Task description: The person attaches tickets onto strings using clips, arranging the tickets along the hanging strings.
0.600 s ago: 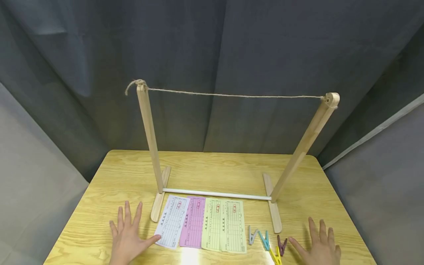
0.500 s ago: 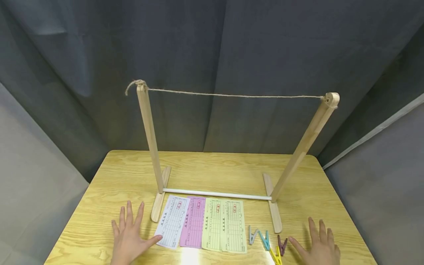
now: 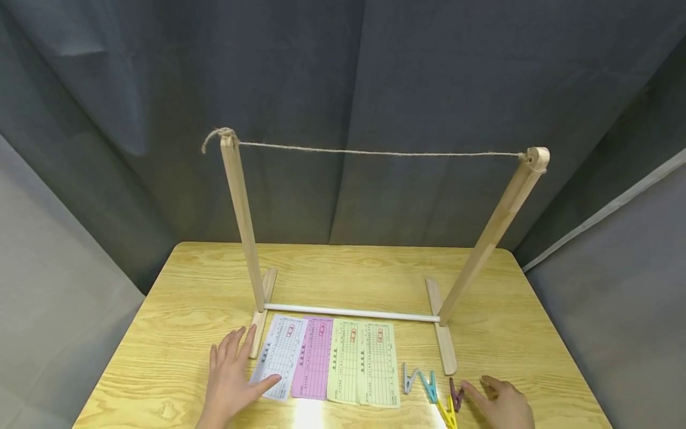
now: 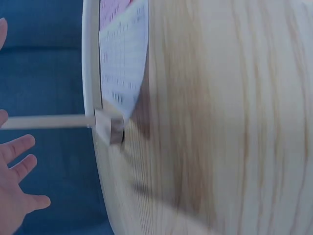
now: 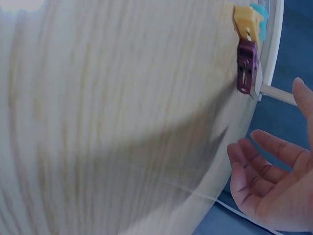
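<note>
My left hand (image 3: 233, 375) is over the table's left side, fingers spread, its thumb overlapping the lower edge of a white printed slip (image 3: 281, 351). A pink slip (image 3: 313, 363) and two pale yellow-green slips (image 3: 343, 363) lie beside it in a row. My right hand (image 3: 501, 405) has loosely bent fingers and nothing in them, as the right wrist view also shows. Its thumb points at a purple clothespin (image 5: 247, 66), right at its edge in the head view. A yellow clothespin (image 3: 448, 414), a blue clothespin (image 3: 430, 386) and a grey clothespin (image 3: 409, 379) lie to its left.
Behind the slips stands a wooden frame with a left post (image 3: 241, 220) and a right post (image 3: 490, 238). A twine line (image 3: 375, 153) stretches between their tops, and a white rod (image 3: 351, 312) joins their bases. A dark curtain (image 3: 343, 77) hangs behind the table (image 3: 348, 268).
My left hand has moved right, towards the white slip. My right hand has shifted slightly left and its straight, spread fingers have bent. Slips and clothespins lie as before.
</note>
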Motion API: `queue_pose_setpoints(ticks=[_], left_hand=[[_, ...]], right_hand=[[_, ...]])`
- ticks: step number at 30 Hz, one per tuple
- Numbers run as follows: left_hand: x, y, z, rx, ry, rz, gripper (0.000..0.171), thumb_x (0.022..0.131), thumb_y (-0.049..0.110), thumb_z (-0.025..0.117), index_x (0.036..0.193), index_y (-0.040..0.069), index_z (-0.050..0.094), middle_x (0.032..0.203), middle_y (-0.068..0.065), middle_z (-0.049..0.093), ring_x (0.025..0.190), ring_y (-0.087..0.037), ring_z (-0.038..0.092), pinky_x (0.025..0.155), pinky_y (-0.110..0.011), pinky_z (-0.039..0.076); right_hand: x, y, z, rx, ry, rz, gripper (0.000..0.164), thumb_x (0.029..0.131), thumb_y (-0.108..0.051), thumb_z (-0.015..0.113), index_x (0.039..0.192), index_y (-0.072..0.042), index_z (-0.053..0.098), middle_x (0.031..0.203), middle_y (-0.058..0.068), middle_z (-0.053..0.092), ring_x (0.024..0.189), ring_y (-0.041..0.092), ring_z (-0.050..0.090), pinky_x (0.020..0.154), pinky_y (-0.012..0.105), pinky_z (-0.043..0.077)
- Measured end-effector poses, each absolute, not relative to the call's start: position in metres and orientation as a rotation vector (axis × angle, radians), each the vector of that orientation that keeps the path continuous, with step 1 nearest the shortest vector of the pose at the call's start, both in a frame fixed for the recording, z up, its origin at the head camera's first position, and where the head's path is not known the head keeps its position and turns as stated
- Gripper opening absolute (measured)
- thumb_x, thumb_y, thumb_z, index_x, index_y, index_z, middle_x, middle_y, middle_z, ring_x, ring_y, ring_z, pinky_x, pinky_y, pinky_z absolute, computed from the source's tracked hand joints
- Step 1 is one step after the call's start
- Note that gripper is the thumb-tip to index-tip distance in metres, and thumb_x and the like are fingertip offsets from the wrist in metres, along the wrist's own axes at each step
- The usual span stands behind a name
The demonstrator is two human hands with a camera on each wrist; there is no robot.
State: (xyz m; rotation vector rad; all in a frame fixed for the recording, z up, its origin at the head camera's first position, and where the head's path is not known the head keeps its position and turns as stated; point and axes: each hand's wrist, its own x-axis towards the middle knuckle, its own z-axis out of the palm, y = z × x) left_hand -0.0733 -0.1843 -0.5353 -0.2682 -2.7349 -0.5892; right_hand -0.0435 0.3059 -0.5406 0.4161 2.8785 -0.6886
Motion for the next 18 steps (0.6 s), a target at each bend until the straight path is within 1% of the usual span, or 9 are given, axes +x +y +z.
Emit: queue_pose_setpoints(ticks=[2,4,7,8,10,14,18], left_hand=[[-0.074,-0.178,-0.536,-0.299,-2.725,-0.595,0.102,0.059,0.061,0.073,0.139,0.01,0.036,0.132,-0.017,0.041,0.123,-0.039,0.028,0.094,-0.067,0.017],[-0.076,-0.172,-0.537,-0.324,-2.722,-0.613,0.101,0.059,0.06,0.074,0.138,0.01,0.036,0.132,-0.017,0.041,0.123,-0.039,0.029,0.095,-0.067,0.017],[-0.077,-0.163,-0.539,-0.355,-2.729,-0.618,0.102,0.058,0.062,0.073,0.139,0.011,0.036,0.134,-0.015,0.041,0.124,-0.038,0.029,0.096,-0.066,0.016],[-0.078,-0.16,-0.54,-0.364,-2.731,-0.625,0.103,0.058,0.062,0.073,0.14,0.012,0.035,0.135,-0.015,0.04,0.125,-0.037,0.028,0.096,-0.066,0.016],[-0.08,-0.153,-0.541,-0.387,-2.726,-0.633,0.103,0.059,0.063,0.071,0.14,0.012,0.034,0.136,-0.014,0.04,0.125,-0.037,0.028,0.097,-0.065,0.015],[-0.087,-0.139,-0.542,-0.456,-2.697,-0.671,0.102,0.06,0.065,0.069,0.14,0.011,0.035,0.136,-0.015,0.041,0.126,-0.036,0.029,0.098,-0.063,0.017],[-0.096,-0.123,-0.541,-0.547,-2.672,-0.743,0.099,0.065,0.067,0.064,0.14,0.009,0.035,0.136,-0.016,0.041,0.124,-0.037,0.031,0.098,-0.06,0.023]], right_hand=[[-0.044,0.303,-0.543,0.448,2.835,-0.723,0.076,0.081,-0.059,0.054,0.106,0.012,0.059,0.08,0.02,0.064,0.065,0.03,0.06,0.056,0.043,0.05],[-0.043,0.299,-0.546,0.476,2.818,-0.737,0.078,0.08,-0.061,0.054,0.106,0.012,0.058,0.073,0.011,0.063,0.059,0.023,0.057,0.052,0.037,0.048],[-0.043,0.294,-0.55,0.51,2.788,-0.737,0.084,0.079,-0.065,0.052,0.108,0.014,0.055,0.067,0.003,0.058,0.054,0.015,0.05,0.048,0.03,0.043],[-0.044,0.292,-0.551,0.515,2.784,-0.733,0.086,0.078,-0.065,0.052,0.108,0.015,0.055,0.065,0.001,0.057,0.053,0.015,0.049,0.047,0.029,0.041],[-0.044,0.29,-0.552,0.522,2.776,-0.728,0.088,0.077,-0.067,0.052,0.106,0.016,0.054,0.065,0.001,0.056,0.053,0.015,0.05,0.047,0.03,0.041],[-0.045,0.287,-0.553,0.527,2.784,-0.725,0.082,0.076,-0.065,0.055,0.099,0.014,0.056,0.064,0.002,0.055,0.054,0.016,0.051,0.048,0.031,0.041],[-0.045,0.285,-0.558,0.546,2.795,-0.733,0.078,0.073,-0.064,0.059,0.092,0.011,0.057,0.063,0.003,0.053,0.055,0.017,0.049,0.049,0.031,0.04]])
